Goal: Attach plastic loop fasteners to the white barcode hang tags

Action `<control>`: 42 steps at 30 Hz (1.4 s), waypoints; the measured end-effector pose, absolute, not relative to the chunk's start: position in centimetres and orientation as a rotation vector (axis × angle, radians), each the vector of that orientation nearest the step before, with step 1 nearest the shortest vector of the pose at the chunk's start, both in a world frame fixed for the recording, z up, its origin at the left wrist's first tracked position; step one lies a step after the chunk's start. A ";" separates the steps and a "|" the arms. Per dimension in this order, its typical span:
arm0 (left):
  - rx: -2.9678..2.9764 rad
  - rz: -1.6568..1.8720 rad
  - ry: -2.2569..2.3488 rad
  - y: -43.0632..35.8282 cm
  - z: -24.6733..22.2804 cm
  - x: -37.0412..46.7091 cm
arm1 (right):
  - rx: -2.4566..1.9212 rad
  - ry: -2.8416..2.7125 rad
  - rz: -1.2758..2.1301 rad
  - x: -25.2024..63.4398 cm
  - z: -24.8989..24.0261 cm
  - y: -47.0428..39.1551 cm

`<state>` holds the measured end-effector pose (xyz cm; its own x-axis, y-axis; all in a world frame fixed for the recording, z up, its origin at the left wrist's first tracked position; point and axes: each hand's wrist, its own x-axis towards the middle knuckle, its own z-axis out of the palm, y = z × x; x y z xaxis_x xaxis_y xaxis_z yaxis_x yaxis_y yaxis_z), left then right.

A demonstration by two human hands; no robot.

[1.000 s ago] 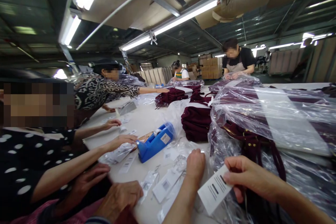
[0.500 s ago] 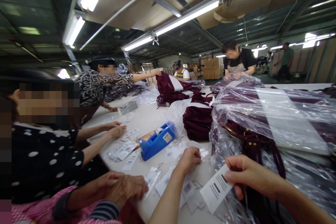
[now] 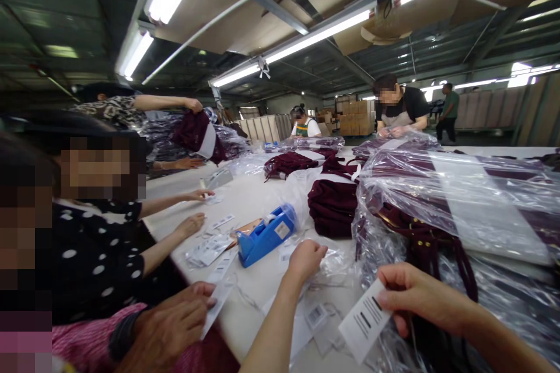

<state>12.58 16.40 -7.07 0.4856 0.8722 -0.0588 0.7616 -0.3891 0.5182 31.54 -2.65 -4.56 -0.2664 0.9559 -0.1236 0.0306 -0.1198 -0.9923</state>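
Between the thumb and fingers of my right hand is a white paper tag with printed black lines, its face tilted toward me. Its lower end hangs over other loose tags on the table. My left hand is closed with its fingers curled down, beside crumpled clear plastic. What it pinches, if anything, is hidden. Under my left forearm lie white barcode tags with thin strings. Just beyond that hand stands a blue tape dispenser.
To the right, dark maroon garments in clear plastic bags are piled high. A folded maroon garment lies ahead. Along the left side, co-workers' hands handle tags on the white table. Another person works across the table.
The co-worker at far left has carried a maroon garment leftward, off the pile. The nearest co-worker's hands have shifted left with a white tag. My hands have barely moved.
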 end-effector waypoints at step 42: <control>0.972 0.577 0.521 1.1 -4.6 9.0 | -0.575 -0.787 1.725 28.8 -3.8 -5.1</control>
